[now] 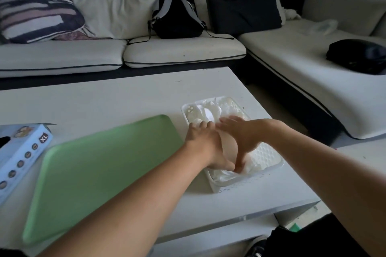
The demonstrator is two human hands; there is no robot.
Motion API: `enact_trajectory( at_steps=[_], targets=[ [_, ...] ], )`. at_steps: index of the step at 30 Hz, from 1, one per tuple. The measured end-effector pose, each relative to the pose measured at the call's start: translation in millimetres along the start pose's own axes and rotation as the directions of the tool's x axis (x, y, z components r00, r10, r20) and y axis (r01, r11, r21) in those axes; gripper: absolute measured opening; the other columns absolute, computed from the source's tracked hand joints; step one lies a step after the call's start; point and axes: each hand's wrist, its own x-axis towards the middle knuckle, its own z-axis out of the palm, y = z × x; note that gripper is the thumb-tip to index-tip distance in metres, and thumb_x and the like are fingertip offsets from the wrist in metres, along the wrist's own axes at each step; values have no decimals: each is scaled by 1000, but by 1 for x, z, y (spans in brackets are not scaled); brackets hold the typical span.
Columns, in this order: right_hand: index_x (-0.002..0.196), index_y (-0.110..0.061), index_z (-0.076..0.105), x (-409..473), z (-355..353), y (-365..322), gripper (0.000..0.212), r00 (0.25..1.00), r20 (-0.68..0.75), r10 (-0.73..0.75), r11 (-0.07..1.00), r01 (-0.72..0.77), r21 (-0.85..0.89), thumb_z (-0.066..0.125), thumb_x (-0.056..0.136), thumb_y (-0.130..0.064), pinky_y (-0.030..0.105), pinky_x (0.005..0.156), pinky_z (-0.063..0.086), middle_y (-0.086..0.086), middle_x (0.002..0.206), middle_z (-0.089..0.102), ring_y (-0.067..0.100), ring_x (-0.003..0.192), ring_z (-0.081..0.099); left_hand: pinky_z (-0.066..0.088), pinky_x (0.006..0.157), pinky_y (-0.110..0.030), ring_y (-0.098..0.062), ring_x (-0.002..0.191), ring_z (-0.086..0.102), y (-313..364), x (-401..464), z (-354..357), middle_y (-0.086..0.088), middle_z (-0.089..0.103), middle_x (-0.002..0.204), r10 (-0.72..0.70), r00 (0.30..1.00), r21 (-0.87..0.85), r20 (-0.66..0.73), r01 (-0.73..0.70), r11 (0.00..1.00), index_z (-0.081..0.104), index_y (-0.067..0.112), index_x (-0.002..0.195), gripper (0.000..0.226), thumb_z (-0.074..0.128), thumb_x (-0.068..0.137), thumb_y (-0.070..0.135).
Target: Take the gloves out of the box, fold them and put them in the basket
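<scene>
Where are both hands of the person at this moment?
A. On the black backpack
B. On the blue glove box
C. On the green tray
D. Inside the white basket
D: the left hand and the right hand both reach into the white basket, onto the white gloves in it; the green tray and the blue glove box lie untouched.

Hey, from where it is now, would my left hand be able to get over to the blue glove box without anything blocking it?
Probably yes. The left hand is at the white basket, and only the flat green tray lies between it and the glove box. Nothing stands on the tray, so the hand could pass over it.
</scene>
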Motion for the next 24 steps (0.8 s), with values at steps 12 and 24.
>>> enact_trajectory(
  at_steps=[12,24],
  targets=[
    [158,-37,-10,-5,4,19,156,991,-133,-18,982,43,185,95,43,-58,54,123,17,-14,164,-19,13,151,-21,29,112,-45,-29,135,33,-12,-10,-32,-6,44,138,19,996,52,-87,-14,999,66,15,120,92,73,59,84],
    [159,-26,-4,37,1,-3,145,999,45,-16,997,13,74,95,55,-48,39,119,28,-4,165,10,19,151,11,50,82,-32,-21,104,66,-4,-2,-24,6,62,92,20,973,-68,232,-4,998,66,15,106,68,73,73,74]
  ],
)
